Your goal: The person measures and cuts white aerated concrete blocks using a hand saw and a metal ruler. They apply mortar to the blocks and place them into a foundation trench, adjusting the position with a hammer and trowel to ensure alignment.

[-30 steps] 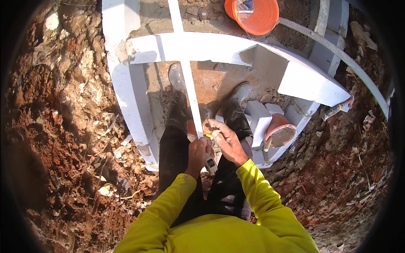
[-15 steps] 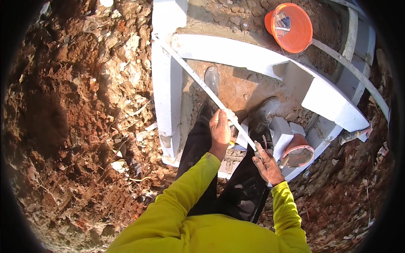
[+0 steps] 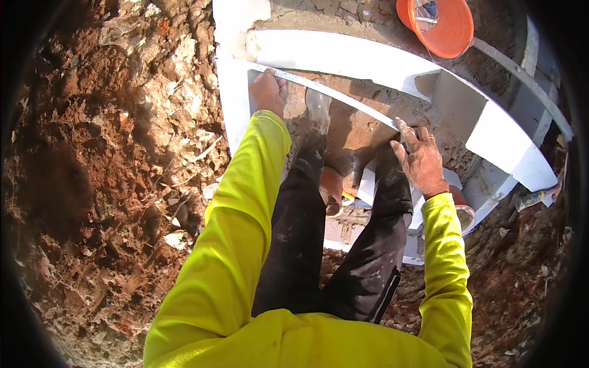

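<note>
Head view shows a thin white measuring tape [image 3: 334, 93] stretched across the pit, between the white painted formwork walls [image 3: 343, 52]. At the tape's near end the left hand [image 3: 268, 92] presses it, fingers curled, onto the wall's corner; at its far end the right hand [image 3: 422, 161] pinches it. Measuring seems underway; next, tautness and a steady reading matter. Beyond the tape sits an orange plastic bucket [image 3: 451, 30]; red soil [image 3: 92, 184] surrounds.
</note>
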Demonstrator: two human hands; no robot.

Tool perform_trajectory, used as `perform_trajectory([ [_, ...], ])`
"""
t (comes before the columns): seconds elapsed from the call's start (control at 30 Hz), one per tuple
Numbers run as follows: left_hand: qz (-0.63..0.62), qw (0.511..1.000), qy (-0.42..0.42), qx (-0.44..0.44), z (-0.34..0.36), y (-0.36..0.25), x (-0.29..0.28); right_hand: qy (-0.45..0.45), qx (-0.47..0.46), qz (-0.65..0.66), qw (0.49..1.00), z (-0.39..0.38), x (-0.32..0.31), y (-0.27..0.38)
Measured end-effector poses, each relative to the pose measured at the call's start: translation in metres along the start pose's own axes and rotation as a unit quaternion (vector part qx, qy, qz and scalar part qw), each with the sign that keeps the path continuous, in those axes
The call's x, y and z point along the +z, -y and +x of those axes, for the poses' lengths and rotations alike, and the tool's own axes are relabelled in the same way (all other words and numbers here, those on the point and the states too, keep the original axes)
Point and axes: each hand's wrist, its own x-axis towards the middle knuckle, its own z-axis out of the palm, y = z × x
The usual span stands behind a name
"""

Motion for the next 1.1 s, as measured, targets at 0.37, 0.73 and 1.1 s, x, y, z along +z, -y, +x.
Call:
perform_trajectory([
  [0.37, 0.037, 0.997, 0.072, 0.016, 0.001, 0.029, 0.022, -0.124, 0.068, -0.046, 0.989, -0.018, 0.017, -0.072],
  [0.73, -0.004, 0.971, 0.233, -0.047, -0.071, 0.082, 0.08, -0.1, 0.187, -0.16, 0.964, -0.033, 0.017, -0.147],
  [1.1, 0.067, 0.975, 0.206, -0.037, -0.084, 0.081, 0.107, -0.158, 0.141, -0.12, 0.97, -0.04, 0.004, -0.15],
])
